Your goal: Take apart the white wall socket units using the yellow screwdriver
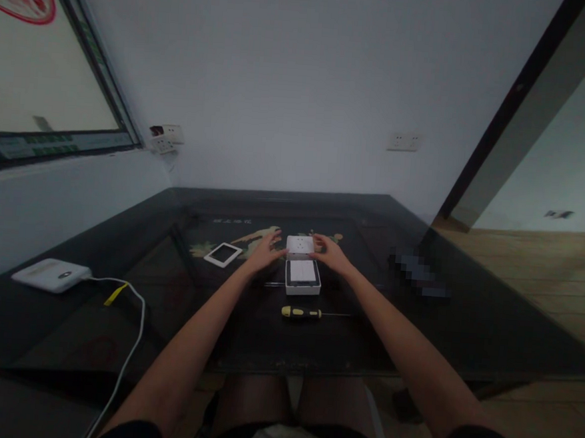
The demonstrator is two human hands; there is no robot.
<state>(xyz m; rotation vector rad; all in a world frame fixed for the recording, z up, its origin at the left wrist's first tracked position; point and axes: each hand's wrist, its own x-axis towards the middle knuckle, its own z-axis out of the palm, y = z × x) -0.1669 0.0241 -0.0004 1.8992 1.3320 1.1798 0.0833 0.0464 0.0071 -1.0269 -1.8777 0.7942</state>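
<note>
A white wall socket (pixel 300 244) is just beyond a small white box (pixel 302 288) at the middle of the dark table. My left hand (pixel 266 252) is at the socket's left side, its fingers stretched apart and the thumb close to the edge. Around the socket's right edge, my right hand (pixel 329 253) has its thumb and fingers closed. White flat content shows inside the box. A screwdriver (pixel 302 312) with a yellow and black handle lies in front of the box, its shaft to the right. Left of my left hand lies a white square frame (pixel 223 255).
At the left, a white device (pixel 52 275) has a white cable (pixel 141 315) running off the table's front, with a yellow tag (pixel 115 293). A blurred dark object (pixel 419 274) lies at the right. Wall outlets (pixel 403 142) are behind the table (pixel 243 349).
</note>
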